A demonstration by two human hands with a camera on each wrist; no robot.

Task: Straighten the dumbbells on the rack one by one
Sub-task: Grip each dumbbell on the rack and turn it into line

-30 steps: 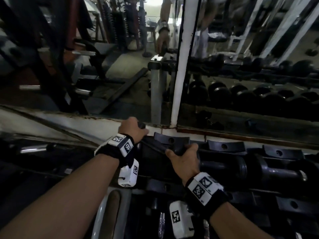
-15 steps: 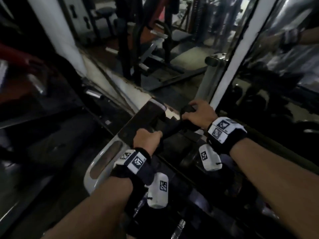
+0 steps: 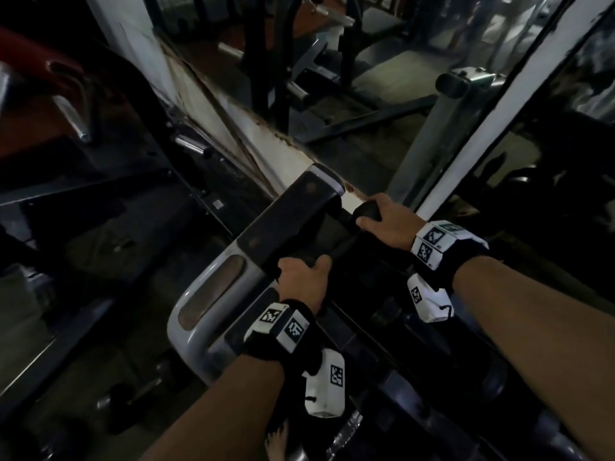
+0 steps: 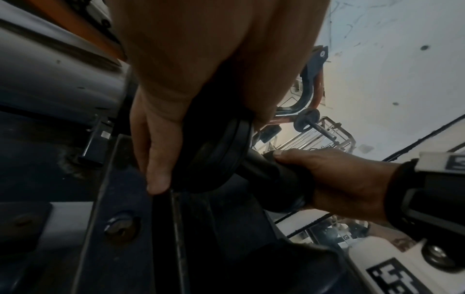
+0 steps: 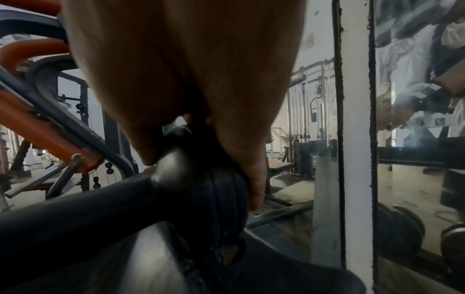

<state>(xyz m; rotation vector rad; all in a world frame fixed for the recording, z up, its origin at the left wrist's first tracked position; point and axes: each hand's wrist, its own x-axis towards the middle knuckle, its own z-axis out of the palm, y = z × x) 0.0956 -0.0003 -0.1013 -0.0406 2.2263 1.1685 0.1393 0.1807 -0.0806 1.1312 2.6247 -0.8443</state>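
Observation:
A small black dumbbell [image 3: 342, 249] lies at the left end of the rack [image 3: 196, 314], aslant across its black cradles. My left hand [image 3: 304, 277] grips its near head, fingers curled over the disc. My right hand [image 3: 387, 222] grips the far head by the mirror. In the left wrist view my left hand [image 4: 153, 159] wraps the dumbbell [image 4: 216, 155], and my right hand [image 4: 339, 183] holds the other end. In the right wrist view my right hand [image 5: 241, 159] covers the dumbbell's round head [image 5: 201, 195], its handle running left.
A black saddle pad [image 3: 289, 221] sits just left of the dumbbell on the rack's grey end frame. A white-framed mirror [image 3: 466, 128] stands right behind the rack. Dark gym machines [image 3: 83, 128] crowd the left. More dumbbells [image 3: 416, 377] lie dimly at lower right.
My view has swung left toward the rack's end. Both hands have kept their hold on the dumbbell's two ends, and it has barely moved in the last half second.

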